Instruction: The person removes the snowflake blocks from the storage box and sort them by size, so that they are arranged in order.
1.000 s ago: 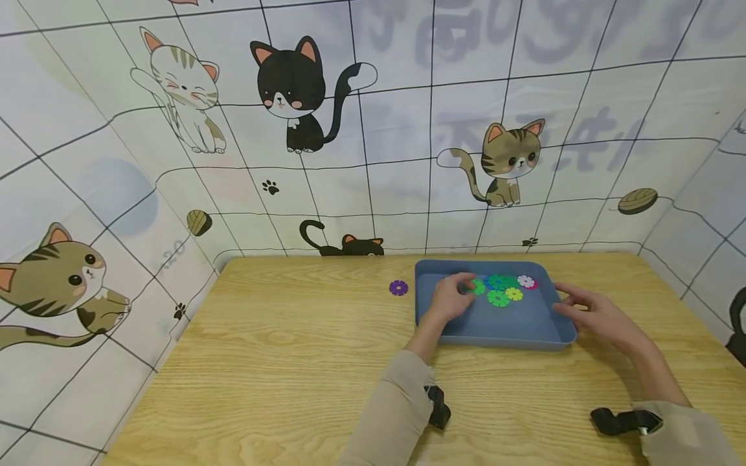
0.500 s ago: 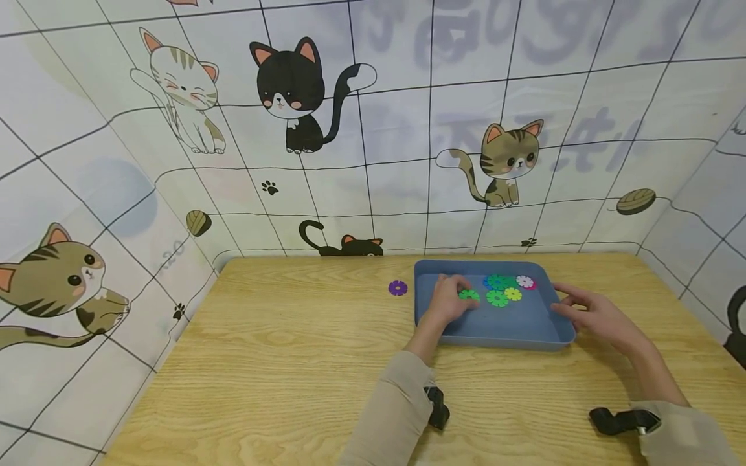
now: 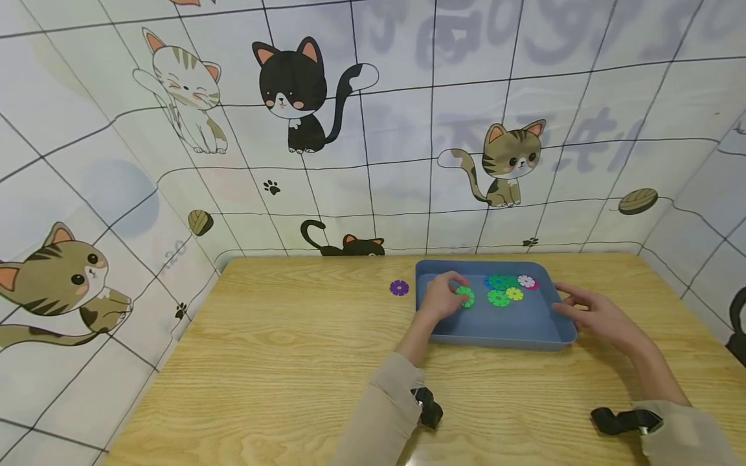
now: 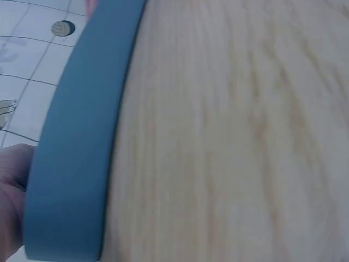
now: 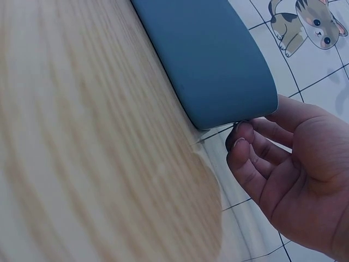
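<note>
My left hand (image 3: 440,299) is over the left part of a blue tray (image 3: 501,325), pinching a green snowflake disc (image 3: 468,297) between thumb and fingers. In the left wrist view the tray's outer wall (image 4: 71,142) hides most of that hand and the disc. On the opposite side my right hand (image 3: 603,318) holds the tray's right rim, its fingers bent at the corner in the right wrist view. Inside the tray, toward the back right, lie several more discs: a green one (image 3: 498,298), a yellow one (image 3: 515,294) and a white one (image 3: 526,281) overlapping a pink one.
A purple disc (image 3: 399,288) lies on the wooden table (image 3: 280,349) just left of the tray. Behind the table's far edge rises a wall covering (image 3: 402,188) printed with cats and grid lines. Each sleeve carries a black wrist mount (image 3: 428,408).
My left hand reached the green disc, took hold of it and drew it slightly left, tilting it up. The right hand has stayed at the tray's rim.
</note>
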### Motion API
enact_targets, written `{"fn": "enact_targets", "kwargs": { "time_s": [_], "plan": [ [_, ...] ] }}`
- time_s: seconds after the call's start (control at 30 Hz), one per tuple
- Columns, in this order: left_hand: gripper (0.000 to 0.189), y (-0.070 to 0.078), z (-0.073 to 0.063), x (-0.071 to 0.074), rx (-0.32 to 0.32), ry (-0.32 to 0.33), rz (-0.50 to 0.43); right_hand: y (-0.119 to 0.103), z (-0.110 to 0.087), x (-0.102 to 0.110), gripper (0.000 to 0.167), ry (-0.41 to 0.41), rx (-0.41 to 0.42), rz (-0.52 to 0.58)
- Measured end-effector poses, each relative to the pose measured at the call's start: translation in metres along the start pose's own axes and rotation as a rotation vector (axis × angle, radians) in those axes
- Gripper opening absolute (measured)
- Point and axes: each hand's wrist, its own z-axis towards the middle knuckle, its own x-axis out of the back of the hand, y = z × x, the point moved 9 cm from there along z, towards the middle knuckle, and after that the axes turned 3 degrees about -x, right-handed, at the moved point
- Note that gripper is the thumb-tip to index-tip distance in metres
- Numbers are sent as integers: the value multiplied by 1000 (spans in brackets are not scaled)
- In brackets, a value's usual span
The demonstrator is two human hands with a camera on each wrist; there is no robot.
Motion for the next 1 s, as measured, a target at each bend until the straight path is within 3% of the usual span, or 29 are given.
{"fn": "enact_targets", "kwargs": {
  "time_s": [0.43, 0.63, 1.0],
  "plan": [
    [21, 26, -12, 45, -58, 24, -277, -2, 0, 1, 66, 3, 17, 2],
    [26, 22, -14, 68, -60, 53, -309, -2, -1, 1, 66, 1, 24, 8],
    [24, 6, -21, 117, -162, 119, -335, -5, -1, 1, 64, 0, 37, 5]
  ]
}}
